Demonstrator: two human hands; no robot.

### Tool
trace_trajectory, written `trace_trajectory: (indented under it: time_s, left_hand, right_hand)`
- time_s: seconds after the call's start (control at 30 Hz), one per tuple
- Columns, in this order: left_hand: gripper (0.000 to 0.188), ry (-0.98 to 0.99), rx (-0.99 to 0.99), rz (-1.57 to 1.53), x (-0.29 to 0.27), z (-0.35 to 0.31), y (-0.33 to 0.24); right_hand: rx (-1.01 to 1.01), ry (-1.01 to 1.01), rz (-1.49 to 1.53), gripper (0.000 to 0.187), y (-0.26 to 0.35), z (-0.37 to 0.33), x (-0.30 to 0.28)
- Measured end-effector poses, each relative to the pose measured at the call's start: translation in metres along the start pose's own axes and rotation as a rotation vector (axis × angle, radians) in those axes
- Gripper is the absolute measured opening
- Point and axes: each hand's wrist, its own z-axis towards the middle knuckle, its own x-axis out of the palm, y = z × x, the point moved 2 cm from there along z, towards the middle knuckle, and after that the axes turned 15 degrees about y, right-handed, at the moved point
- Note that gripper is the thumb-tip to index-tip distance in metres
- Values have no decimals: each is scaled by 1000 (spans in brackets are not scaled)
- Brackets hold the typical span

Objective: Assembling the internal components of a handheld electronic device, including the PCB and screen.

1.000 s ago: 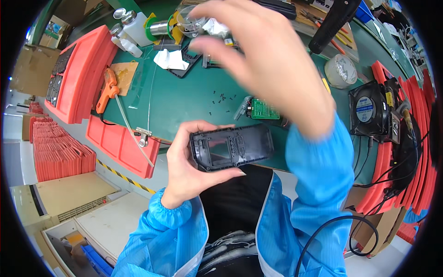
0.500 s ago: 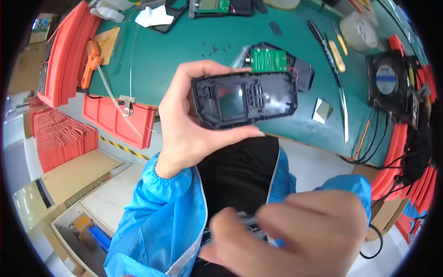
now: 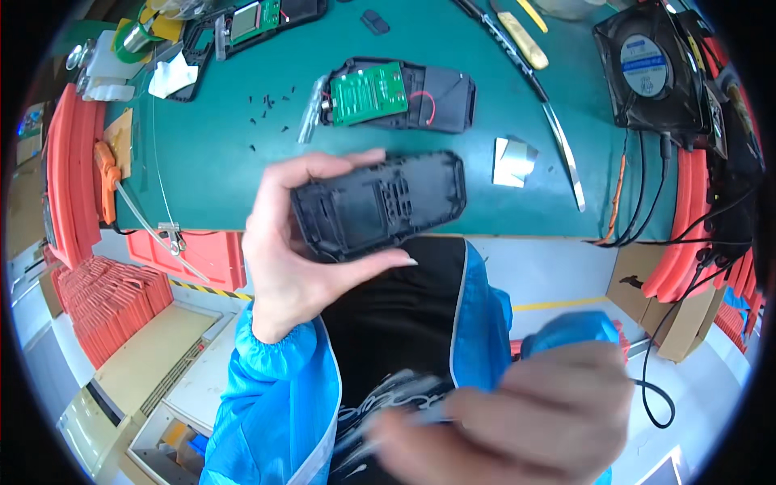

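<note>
My left hand point(image 3: 283, 267) grips a black plastic housing half point(image 3: 428, 190) by its left end, thumb along the near edge and fingers behind. Its hollow inner side, with ribs and a rectangular window, faces up at me, its right end tilted up and away. Low on the right, in front of my body, my right hand point(image 3: 533, 412) is blurred by motion, thumb and fingers drawn together around something pale and thin that I cannot identify. Beyond the housing lies another black housing half point(image 3: 453, 97) with a green circuit board point(image 3: 368, 94) and a red wire.
Small dark screws point(image 3: 268, 101) lie scattered on the green bench mat point(image 3: 218, 186). A silvery square piece point(image 3: 514, 162), a metal blade tool point(image 3: 563, 153) and a yellow-handled tool point(image 3: 524, 40) lie to the right, near a black fan point(image 3: 647, 69). An orange glue gun point(image 3: 107, 182) hangs left.
The view has shifted, so the bench sits differently in the picture. The housing in my left hand is tilted more, its right end higher. My right hand stays low and blurred.
</note>
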Motion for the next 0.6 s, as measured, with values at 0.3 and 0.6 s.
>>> trace_trajectory:
  time_s: [0.3, 0.6]
  left_hand:
    - [76, 98, -120, 474, 2, 6, -8]
    - [73, 79, -128, 702, 7, 16, -13]
  right_hand:
    - [528, -79, 3, 40, -124, -18, 6]
    - [412, 0, -91, 38, -140, -13, 8]
